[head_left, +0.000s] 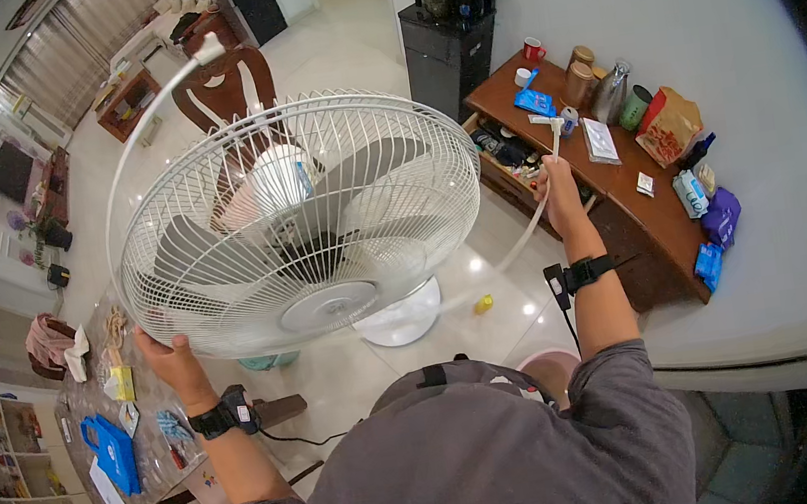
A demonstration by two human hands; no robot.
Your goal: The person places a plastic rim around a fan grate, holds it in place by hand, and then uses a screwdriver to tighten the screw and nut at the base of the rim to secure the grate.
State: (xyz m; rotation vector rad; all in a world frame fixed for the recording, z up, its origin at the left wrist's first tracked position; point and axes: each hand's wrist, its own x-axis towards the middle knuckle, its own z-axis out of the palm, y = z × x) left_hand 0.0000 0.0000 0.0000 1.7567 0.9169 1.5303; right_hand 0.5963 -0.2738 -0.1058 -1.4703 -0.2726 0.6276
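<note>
A white fan head (317,202) with wire guards and grey blades fills the middle, tilted, above a round white stand base (399,321) on the floor. A loose white curved band (130,160) arches around the guard's left side, with one end raised at the top and the other at the right. My left hand (176,366) grips the guard's lower left rim. My right hand (559,188) is closed on the band's right part, just below its end fitting. The hidden side of the band cannot be fully traced.
At the right, a wooden desk (649,242) holds cups, jars, a pitcher and bags, with a drawer (504,164) pulled out. A plastic-covered table (155,484) stands at the left. A wooden chair (192,91) is behind the fan, and a pink bucket (549,370) stands near my body.
</note>
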